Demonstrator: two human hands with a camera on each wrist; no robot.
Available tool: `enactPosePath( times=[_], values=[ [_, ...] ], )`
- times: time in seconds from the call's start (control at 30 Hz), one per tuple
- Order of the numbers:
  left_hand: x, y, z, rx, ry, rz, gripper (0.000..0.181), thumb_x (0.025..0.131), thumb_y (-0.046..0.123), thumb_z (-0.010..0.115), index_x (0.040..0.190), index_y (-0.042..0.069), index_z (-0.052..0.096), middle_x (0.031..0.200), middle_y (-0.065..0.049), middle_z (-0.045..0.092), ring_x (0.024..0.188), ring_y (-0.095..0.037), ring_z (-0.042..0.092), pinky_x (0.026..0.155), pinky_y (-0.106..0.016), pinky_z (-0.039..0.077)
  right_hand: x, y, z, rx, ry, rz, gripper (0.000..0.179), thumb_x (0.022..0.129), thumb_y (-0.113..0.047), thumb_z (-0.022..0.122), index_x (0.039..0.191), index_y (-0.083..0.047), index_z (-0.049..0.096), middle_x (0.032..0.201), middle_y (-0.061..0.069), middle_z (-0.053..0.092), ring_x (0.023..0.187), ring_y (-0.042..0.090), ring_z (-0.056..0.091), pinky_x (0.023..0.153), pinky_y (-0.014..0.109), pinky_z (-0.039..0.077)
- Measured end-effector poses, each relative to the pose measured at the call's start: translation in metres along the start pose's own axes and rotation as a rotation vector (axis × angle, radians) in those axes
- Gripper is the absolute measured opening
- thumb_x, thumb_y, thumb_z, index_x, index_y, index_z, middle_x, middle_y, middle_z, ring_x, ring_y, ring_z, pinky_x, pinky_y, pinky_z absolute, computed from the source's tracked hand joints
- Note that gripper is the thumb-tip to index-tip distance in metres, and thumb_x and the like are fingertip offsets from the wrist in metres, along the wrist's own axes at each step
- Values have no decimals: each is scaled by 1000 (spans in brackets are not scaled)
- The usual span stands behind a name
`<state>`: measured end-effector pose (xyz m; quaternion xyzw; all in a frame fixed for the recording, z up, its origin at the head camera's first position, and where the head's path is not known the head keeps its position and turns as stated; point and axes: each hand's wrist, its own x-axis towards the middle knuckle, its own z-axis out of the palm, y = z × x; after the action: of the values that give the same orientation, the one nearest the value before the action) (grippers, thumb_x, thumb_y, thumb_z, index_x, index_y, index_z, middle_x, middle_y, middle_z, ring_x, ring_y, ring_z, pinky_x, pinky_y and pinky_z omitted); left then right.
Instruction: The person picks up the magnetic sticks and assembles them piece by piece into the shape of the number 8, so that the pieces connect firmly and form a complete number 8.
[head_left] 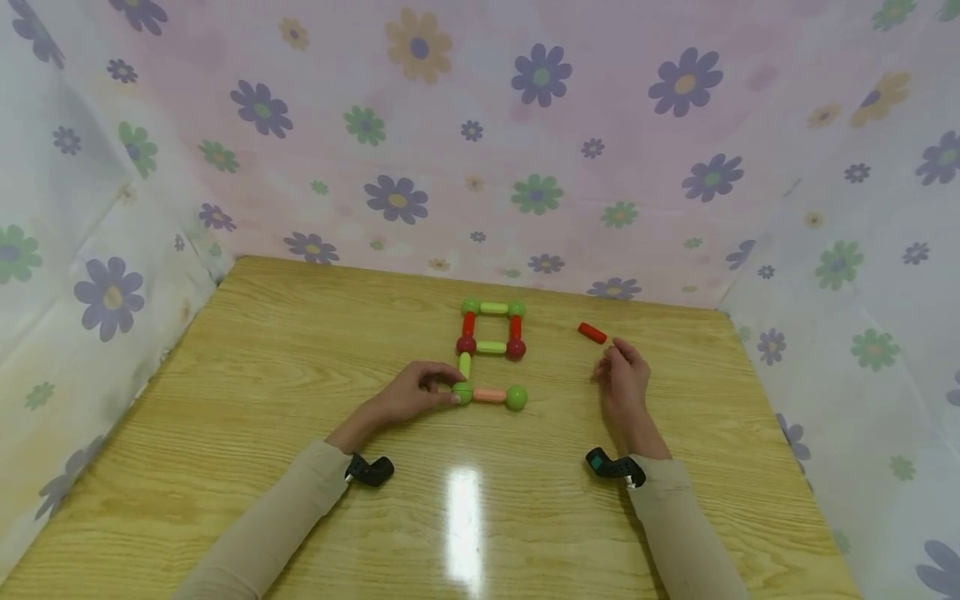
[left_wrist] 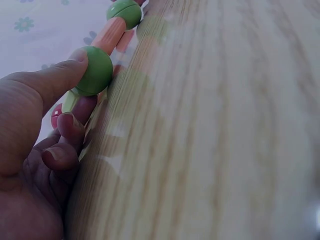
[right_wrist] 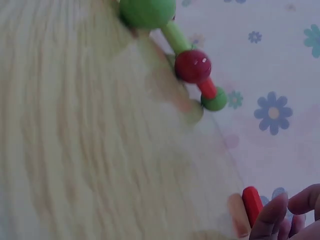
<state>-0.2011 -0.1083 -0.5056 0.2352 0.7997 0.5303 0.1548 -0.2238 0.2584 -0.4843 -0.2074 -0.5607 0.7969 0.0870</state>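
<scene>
My left hand [head_left: 408,393] pinches a green ball [left_wrist: 95,71] at the lower left corner of a figure of balls and rods lying on the table. An orange rod [head_left: 490,395] joins that ball to another green ball [head_left: 517,397], and a light green rod [head_left: 465,367] runs up to a dark red ball [head_left: 467,344]. Above, two red rods and two light green rods form a square with green balls on its far corners. My right hand [head_left: 624,383], fingers loosely bent, is close beside a loose red rod [head_left: 592,333]; no grip on it shows.
The wooden table [head_left: 300,333] has a bright light reflection [head_left: 463,525] near its front. Flowered cloth [head_left: 480,167] hangs behind it and on both sides. A black strap [head_left: 371,471] sits on the left wrist, and a similar strap [head_left: 615,467] on the right.
</scene>
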Motion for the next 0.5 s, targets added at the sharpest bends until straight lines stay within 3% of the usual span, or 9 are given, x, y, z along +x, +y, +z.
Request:
enactPosePath(
  times=[0.2,0.3,0.37,0.43,0.5],
  values=[
    [0,0,2,-6,-7,-2,29,94,22,75,122,15,72,117,-3,70,76,-16,51,71,-27,43,14,3,-7,-441,8,-174,46,97,-1,53,142,3,45,127,8,46,64,1,50,54,15,43],
    [-3,9,3,-6,5,-5,29,95,18,74,123,11,71,117,-7,70,76,-18,50,71,-27,42,24,3,-8,-601,-17,-216,52,96,-2,57,147,2,45,142,19,45,95,12,64,60,12,43],
    [-7,19,2,-8,11,-5,28,95,14,73,123,8,71,118,-9,70,77,-18,49,71,-27,41,30,3,-7,-682,-39,-229,54,96,-4,61,147,1,46,145,21,47,107,21,64,64,12,43],
    [-9,26,1,-8,15,-7,28,95,10,72,123,4,70,117,-12,70,77,-19,49,71,-26,41,34,2,-5,-734,-55,-238,53,95,-6,65,146,1,50,146,21,49,124,29,54,76,14,43],
    [-9,26,1,-8,15,-4,28,95,8,72,122,3,70,117,-13,70,76,-19,48,70,-26,40,36,3,-3,-776,-64,-244,50,95,-9,67,143,0,54,146,20,52,118,25,54,82,19,43]
  ],
)
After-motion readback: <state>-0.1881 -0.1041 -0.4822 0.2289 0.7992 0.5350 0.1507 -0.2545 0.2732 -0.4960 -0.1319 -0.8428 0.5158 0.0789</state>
